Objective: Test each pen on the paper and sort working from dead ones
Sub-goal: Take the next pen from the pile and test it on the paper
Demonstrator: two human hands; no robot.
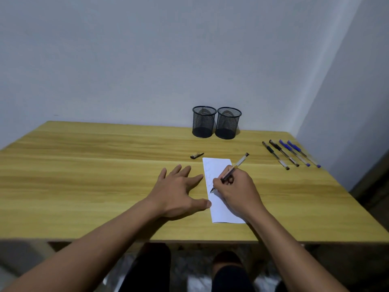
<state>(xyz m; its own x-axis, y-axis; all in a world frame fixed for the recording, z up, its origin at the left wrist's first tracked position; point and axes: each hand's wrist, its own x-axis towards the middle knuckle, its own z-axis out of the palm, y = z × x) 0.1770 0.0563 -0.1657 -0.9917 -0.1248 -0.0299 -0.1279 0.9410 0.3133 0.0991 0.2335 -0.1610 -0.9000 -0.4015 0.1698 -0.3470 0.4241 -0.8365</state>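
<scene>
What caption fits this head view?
Right hand tests a pen on paper; four pens wait.

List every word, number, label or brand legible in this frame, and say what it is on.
None can be read.
Paper: faint pen scribbles beside the tip of the pen in the right hand; too faint to read as text.
Four pens at the right: any print on the barrels is too small.
Two mesh cups and cap: no visible label.

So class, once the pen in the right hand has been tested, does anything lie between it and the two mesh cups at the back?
Nothing visible does. The pen in the right hand faces bare table up to both mesh cups; the loose cap lies off to the left.
</scene>
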